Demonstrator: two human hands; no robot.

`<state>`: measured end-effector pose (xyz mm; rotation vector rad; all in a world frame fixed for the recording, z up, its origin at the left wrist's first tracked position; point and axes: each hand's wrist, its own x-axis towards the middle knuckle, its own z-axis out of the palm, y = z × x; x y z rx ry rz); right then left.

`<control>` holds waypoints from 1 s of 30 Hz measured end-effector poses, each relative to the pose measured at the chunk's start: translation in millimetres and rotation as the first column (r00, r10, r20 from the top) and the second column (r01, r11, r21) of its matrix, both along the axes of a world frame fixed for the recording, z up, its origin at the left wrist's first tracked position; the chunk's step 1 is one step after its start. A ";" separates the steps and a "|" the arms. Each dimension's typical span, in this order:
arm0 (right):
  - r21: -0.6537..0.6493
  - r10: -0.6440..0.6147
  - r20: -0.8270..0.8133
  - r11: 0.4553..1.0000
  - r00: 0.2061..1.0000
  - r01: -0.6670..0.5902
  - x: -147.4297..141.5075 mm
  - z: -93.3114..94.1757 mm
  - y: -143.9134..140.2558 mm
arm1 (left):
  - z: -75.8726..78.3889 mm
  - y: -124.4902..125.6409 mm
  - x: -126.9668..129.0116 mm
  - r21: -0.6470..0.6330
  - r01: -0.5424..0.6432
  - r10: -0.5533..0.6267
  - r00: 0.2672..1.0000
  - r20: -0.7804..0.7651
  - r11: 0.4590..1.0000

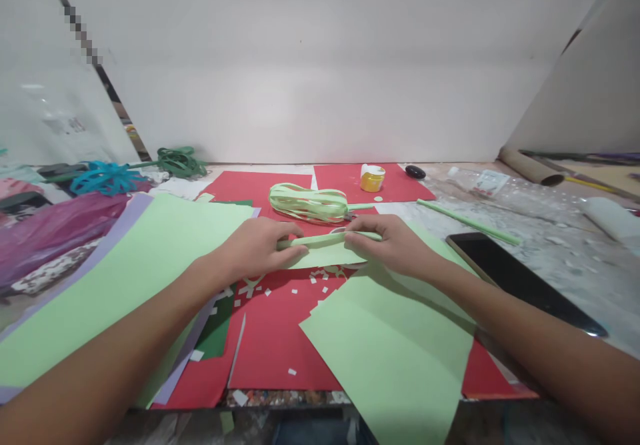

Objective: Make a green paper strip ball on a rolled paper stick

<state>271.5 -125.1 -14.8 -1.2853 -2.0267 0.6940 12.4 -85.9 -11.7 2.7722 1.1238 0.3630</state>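
Observation:
Between my hands is a light green paper strip (325,254), its far edge rolled into a thin tube. My left hand (263,246) pinches the left end of the roll, thumb in front. At the right end my right hand (383,241) grips the same roll, fingers pressed together. Just behind lies a looped light green paper flower (307,203) on a stem. Under the hands are red paper sheets (285,345) with small white scraps. A stack of light green sheets (395,345) lies below my right forearm.
On the left are more green sheets (125,265), a blue paper flower (107,178) and a dark green one (181,162). A yellow jar (373,179) stands behind. To the right lie a phone (520,278), a green paper tube (467,221) and a plastic bottle (515,188).

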 end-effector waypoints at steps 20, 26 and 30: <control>0.003 0.030 -0.072 1.000 0.997 -0.030 -10.7 -12.8 -5.2 | -3.7 -17.4 15.0 0.056 0.057 -0.062 0.993 0.098 0.997; -0.012 0.029 -0.102 0.999 0.994 -0.030 -14.9 -12.5 -8.1 | -5.4 -21.3 17.4 0.054 0.023 -0.032 0.985 0.171 0.998; -0.030 0.069 -0.125 0.997 0.990 -0.073 -22.7 -8.2 -14.6 | -3.9 -31.3 23.1 0.050 0.020 -0.032 0.969 0.246 0.999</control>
